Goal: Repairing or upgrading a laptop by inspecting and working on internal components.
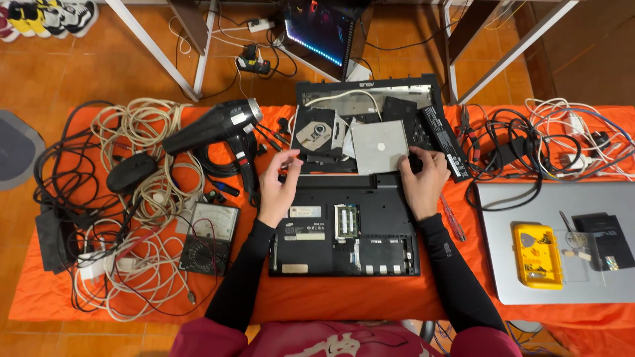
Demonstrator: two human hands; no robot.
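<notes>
An opened black laptop base [344, 238] lies underside up on the orange cloth in front of me, its memory module [345, 221] exposed. My left hand [278, 185] rests at the base's top left edge, fingers apart, holding nothing that I can see. My right hand [423, 182] sits at the top right edge, fingertips touching the corner of a flat silver optical drive [378, 145] that lies just beyond the base. A second drive with its round disc tray showing [314, 135] sits to the left of the silver one.
A black hair dryer [215, 129], coiled cables [142, 132], a black mouse [129, 173] and an analog multimeter [210, 237] lie at left. A black laptop cover [370, 92] lies behind. At right sit tangled cables [529, 145], a red screwdriver [452, 218], and a silver laptop [503, 264] bearing a yellow parts box [537, 254].
</notes>
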